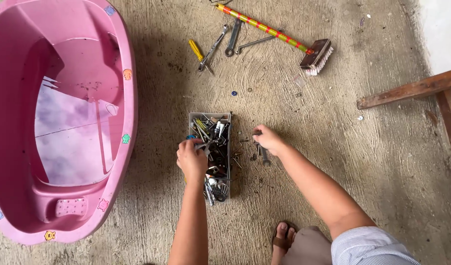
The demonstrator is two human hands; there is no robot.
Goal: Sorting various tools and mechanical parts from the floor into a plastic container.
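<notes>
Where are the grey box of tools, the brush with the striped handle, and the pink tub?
grey box of tools [229,117], head view, on its far rim.
brush [316,54], head view, on its head.
pink tub [130,105], head view, on its right rim.

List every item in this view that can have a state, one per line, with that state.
Pink plastic tub: upright, no water visible.
Grey rectangular tool tray: full of metal tools.
Striped-handled scrub brush: lying on its side.
Left hand: gripping a tool in the tray.
Right hand: pinching a small metal piece on the floor.
</notes>
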